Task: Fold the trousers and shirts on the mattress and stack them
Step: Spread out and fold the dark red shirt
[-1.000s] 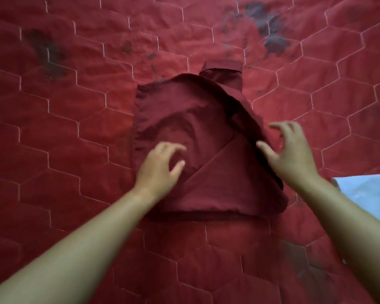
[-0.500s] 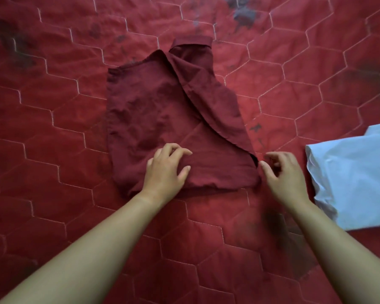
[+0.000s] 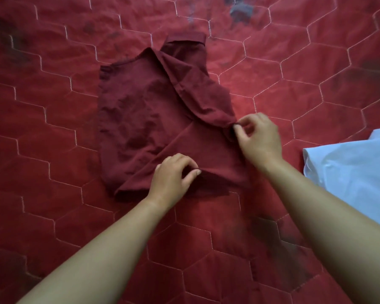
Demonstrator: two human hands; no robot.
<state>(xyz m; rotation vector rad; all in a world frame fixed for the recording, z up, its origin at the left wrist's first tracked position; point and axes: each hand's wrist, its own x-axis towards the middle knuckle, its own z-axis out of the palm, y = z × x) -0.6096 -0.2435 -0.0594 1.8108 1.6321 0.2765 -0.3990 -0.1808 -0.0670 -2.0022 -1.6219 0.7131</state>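
Note:
A dark maroon shirt [image 3: 140,119] lies partly folded on the red quilted mattress [image 3: 53,216], its collar end pointing away from me. One side is folded diagonally across the body. My left hand [image 3: 173,175] pinches the near hem of the shirt between thumb and fingers, lifting a small fold. My right hand [image 3: 258,137] pinches the shirt's right edge where the diagonal flap ends.
A light blue garment [image 3: 351,172] lies on the mattress at the right edge, close to my right forearm. Dark stains mark the mattress at the top centre and far left. Bare mattress stretches left of the shirt and in front of me.
My left hand went from resting on the shirt to pinching its near hem. My right hand moved up from the lower right corner and took hold of the right edge.

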